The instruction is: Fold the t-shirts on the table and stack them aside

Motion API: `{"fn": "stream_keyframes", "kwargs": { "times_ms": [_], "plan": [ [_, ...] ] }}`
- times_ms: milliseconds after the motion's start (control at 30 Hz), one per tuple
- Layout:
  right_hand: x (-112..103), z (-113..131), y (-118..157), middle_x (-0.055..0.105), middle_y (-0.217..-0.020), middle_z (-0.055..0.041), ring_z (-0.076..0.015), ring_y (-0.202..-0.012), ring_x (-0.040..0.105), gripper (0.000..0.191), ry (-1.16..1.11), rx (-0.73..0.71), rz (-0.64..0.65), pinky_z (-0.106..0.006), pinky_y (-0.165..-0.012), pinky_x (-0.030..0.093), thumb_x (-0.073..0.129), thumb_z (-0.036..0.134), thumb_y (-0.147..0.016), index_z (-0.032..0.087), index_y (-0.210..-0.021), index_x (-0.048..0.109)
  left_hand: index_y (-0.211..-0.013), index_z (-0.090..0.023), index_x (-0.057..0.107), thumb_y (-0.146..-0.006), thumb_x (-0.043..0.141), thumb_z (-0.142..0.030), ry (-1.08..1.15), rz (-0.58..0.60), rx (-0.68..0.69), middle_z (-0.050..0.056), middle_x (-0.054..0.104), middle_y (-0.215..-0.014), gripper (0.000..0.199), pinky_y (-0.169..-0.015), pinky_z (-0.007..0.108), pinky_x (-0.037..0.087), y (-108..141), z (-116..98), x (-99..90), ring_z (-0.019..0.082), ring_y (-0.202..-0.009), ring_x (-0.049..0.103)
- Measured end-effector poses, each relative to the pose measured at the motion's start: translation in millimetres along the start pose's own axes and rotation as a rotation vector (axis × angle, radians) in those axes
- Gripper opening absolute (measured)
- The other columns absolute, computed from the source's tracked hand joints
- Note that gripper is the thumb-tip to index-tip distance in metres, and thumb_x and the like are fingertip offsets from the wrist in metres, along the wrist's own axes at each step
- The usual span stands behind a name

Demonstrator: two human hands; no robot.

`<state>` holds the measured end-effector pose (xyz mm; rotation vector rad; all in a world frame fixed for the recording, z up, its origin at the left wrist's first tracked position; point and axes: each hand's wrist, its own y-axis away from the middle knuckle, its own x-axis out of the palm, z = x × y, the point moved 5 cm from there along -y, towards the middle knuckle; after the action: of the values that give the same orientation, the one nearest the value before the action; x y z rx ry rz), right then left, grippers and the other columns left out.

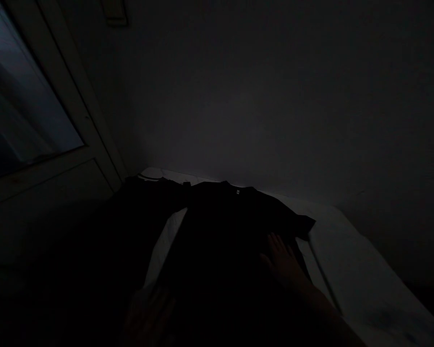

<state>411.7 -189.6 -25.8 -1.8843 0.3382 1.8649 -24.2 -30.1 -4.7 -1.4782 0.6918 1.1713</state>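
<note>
Left hand (150, 311) is near a dark shirt (224, 231), another garment (130, 226) alongside.

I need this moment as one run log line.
right hand: open over dark shirt; left hand: near shirt's edge, contact unclear; second dark garment: left of shirt

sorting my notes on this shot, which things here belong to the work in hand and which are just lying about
In hand:
dark short-sleeved shirt, spread out, right hand flat over it, left hand dim near its left edge
pale surface under it

Lying about or background:
second dark garment at left, role unclear
glazed door
wall
</note>
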Motion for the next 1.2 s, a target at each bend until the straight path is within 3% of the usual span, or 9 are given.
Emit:
{"fn": "stream_keyframes", "kwargs": {
  "times_ms": [100,233,400,533,633,733,900,1000,1200],
  "plan": [
    [-15.9,62.8,-22.7,0.028,-0.164,-0.0192,-0.033,-0.153,0.022,0.074,-0.059,-0.089,0.007,-0.057,-0.121,0.025,0.033,0.057,-0.101,0.009,-0.158,0.03,-0.16,-0.036,0.019,-0.1,0.044,-0.043,0.062,0.018,-0.003,0.002,0.038,-0.162,0.066,-0.109,0.047,0.049,-91.2,3.5,-6.0,0.026,-0.142,0.047],
    [-20.2,107.1,-44.6,0.029,-0.164,-0.0158,-0.0296,-0.154,0.021,0.072,-0.141,-0.16,0.081,-0.054,-0.123,0.022,0.036,0.055,-0.102,0.012,-0.159,0.028,-0.156,-0.03,0.034,-0.101,0.047,-0.045,0.102,0.095,0.085,0.011,0.033,-0.163,0.059,-0.113,0.062,0.038,-185.7,5.9,36.8,0.034,-0.147,0.037],
    [-18.3,13.2,-33.4,0.031,-0.162,-0.017,-0.032,-0.152,0.024,0.068,-0.083,0.144,0.126,-0.054,-0.123,0.022,0.037,0.051,-0.102,0.008,-0.156,0.036,-0.155,-0.035,0.035,-0.101,0.046,-0.05,0.069,0.135,0.113,0.009,0.039,-0.161,0.058,-0.112,0.06,0.041,-173.6,33.2,100.6,0.033,-0.145,0.041],
    [-27.6,-51.3,-33.2,0.039,-0.157,-0.0244,-0.0343,-0.148,0.035,0.063,-0.048,0.362,0.104,-0.049,-0.12,0.028,0.039,0.039,-0.102,-0.001,-0.151,0.041,-0.154,-0.037,0.038,-0.1,0.045,-0.048,0.076,0.122,0.082,0.006,0.04,-0.16,0.055,-0.111,0.057,0.043,-178.0,40.3,116.3,0.032,-0.145,0.042],
    [-33.9,-48.1,-59.6,0.041,-0.157,-0.0207,-0.033,-0.148,0.035,0.061,-0.1,0.294,0.028,-0.05,-0.121,0.026,0.038,0.037,-0.102,0.004,-0.153,0.04,-0.156,-0.034,0.035,-0.102,0.042,-0.046,0.138,0.115,0.163,0.007,0.036,-0.163,0.056,-0.114,0.054,0.041,-241.7,9.8,116.1,0.03,-0.146,0.04],
    [-27.0,-33.8,-86.3,0.037,-0.16,-0.0151,-0.0316,-0.15,0.031,0.059,-0.151,0.212,0.03,-0.053,-0.122,0.023,0.037,0.039,-0.102,0.012,-0.155,0.039,-0.156,-0.03,0.036,-0.103,0.04,-0.043,0.204,0.124,0.295,0.007,0.035,-0.164,0.055,-0.119,0.055,0.033,-338.9,-40.3,118.7,0.029,-0.15,0.033],
    [-4.1,-40.5,-99.9,0.035,-0.16,-0.0171,-0.0315,-0.151,0.03,0.06,-0.186,0.248,0.08,-0.052,-0.122,0.023,0.041,0.041,-0.101,0.01,-0.153,0.043,-0.152,-0.02,0.043,-0.104,0.03,-0.034,0.218,0.227,0.361,0.01,0.04,-0.161,0.051,-0.122,0.05,0.028,-480.8,-107.0,152.5,0.025,-0.151,0.03],
    [-0.1,-55.1,-93.8,0.031,-0.162,-0.0179,-0.0349,-0.151,0.026,0.066,-0.17,0.278,0.086,-0.055,-0.122,0.02,0.043,0.047,-0.1,0.011,-0.155,0.039,-0.151,-0.021,0.045,-0.104,0.03,-0.037,0.198,0.275,0.332,0.011,0.04,-0.16,0.052,-0.12,0.054,0.028,-520.2,-122.3,182.3,0.029,-0.15,0.032],
    [-32.8,-113.7,-68.8,0.047,-0.153,-0.0223,-0.0354,-0.143,0.042,0.055,-0.05,0.523,0.087,-0.057,-0.118,0.024,0.041,0.041,-0.102,0.012,-0.146,0.051,-0.154,-0.023,0.041,-0.102,0.031,-0.052,0.151,0.275,0.29,0.014,0.036,-0.162,0.061,-0.118,0.063,0.022,-533.0,-123.4,209.4,0.039,-0.15,0.029]
  ]
}}
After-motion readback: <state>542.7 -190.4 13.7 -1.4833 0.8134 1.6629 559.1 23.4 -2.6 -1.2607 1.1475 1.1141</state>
